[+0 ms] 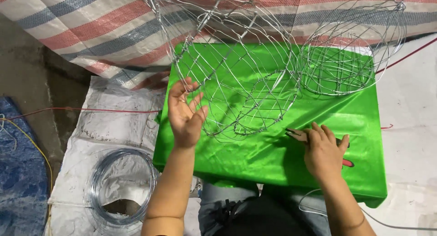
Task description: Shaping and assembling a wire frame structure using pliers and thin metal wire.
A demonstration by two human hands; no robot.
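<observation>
Our left hand [184, 115] steadies the wire basket frame [227, 76], fingers spread loose. Our right hand [324, 149] closes over red-handled pliers [318, 142] on the green cloth [273, 158].

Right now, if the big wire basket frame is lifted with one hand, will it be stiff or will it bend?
The wire basket frame is thin wire with wide gaps, so probably light and somewhat springy. Its rounded shape on the smooth green cloth may rock or slide. The left hand steadies its rim.
</observation>
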